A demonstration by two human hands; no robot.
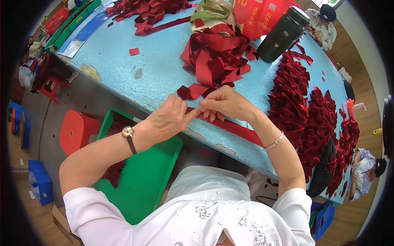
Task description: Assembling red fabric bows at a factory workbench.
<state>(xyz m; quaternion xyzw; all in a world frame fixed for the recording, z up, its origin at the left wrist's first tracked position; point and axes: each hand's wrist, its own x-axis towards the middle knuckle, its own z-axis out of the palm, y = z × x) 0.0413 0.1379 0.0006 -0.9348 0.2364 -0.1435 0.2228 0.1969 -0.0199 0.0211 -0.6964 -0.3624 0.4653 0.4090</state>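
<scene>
A long dark red velvet ribbon (240,130) lies along the near edge of the blue table (135,82). My left hand (170,115) is closed on its left end, fingers curled and thumb side toward the right. My right hand (227,104) pinches the same end, its fingertips meeting the left hand's; what exactly lies between them is hidden. Just beyond my hands sits a heap of loose red ribbon pieces (211,61), with a few cut pieces (196,91) at its near side.
A dark green thermos (279,39) stands behind the heap, near red printed bags (256,18). Dense rows of folded red ribbon (287,102) cover the right side. Below the edge are a green tray (143,184) and a red stool (78,131). Other people sit around.
</scene>
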